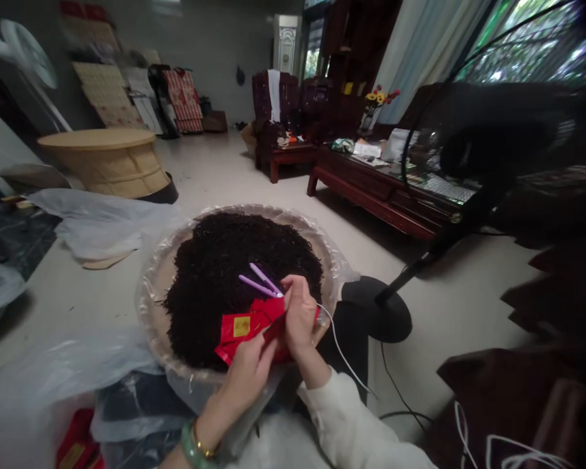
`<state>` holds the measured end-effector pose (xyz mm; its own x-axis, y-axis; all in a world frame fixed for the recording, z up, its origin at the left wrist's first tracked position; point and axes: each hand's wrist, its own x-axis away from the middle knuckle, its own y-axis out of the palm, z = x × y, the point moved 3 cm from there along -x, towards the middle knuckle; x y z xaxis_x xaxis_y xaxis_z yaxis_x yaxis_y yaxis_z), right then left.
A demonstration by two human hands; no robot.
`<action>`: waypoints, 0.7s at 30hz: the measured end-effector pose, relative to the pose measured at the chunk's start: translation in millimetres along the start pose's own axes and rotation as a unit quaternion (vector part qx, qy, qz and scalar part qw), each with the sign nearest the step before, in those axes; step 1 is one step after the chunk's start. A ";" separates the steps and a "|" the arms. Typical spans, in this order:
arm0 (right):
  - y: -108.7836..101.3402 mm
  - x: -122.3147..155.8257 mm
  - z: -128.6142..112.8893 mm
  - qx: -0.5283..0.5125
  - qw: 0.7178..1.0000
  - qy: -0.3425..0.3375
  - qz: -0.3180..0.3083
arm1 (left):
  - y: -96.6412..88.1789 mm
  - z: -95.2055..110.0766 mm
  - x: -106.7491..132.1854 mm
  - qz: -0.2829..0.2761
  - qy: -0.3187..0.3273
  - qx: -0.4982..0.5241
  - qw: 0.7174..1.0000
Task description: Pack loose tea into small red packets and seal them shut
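My left hand (248, 366) is closed, its thumb and fingers pinching a red packet (275, 327) at the near side of a wide round basket. Beside it, my right hand (300, 316) is closed with bent fingers against the same packet, which it partly hides. More red packets (241, 326), one showing a yellow label, lie under and beside my hands. Just beyond my right fingertips, a slim purple hair straightener (261, 280) lies with its two arms apart. Its white cord (340, 348) comes out to the right of my hand. Dark, shredded, dried leaves (215, 273) are heaped in the basket.
Clear plastic lines the basket's rim (149, 306). A black fan (498, 137) stands on a round base (383, 312) to the right. Plastic sheeting (107, 221) spreads at left near a woven drum-shaped stand (102, 159). A low wooden table (366, 195) is beyond.
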<state>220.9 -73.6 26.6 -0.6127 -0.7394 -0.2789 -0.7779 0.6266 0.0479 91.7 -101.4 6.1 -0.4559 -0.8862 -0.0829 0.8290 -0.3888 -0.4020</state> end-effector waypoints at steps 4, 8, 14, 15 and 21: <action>-32.4 3.9 17.4 0.113 0.991 -0.062 -0.027 | -37.5 -37.3 2.0 0.121 -0.107 0.004 0.987; -67.8 31.4 74.5 0.295 0.949 -0.050 -0.096 | -70.7 -58.0 10.9 0.157 -0.178 0.097 0.967; -37.5 63.0 107.7 0.441 0.870 -0.068 -0.212 | -78.8 -82.6 18.9 0.190 -0.224 0.153 0.943; -32.7 61.6 107.1 0.454 0.861 -0.067 -0.219 | -77.9 -85.6 19.2 0.189 -0.224 0.160 0.943; -33.7 39.0 90.2 0.491 0.839 -0.110 -0.205 | -77.0 -87.0 13.4 0.159 -0.217 0.174 0.947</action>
<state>235.7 -101.3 -72.4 -0.1968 -0.9468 -0.2548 -0.3607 0.3116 -0.8791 -6.4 -61.4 -43.4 -0.0506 -0.9633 0.2634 0.9931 -0.0765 -0.0887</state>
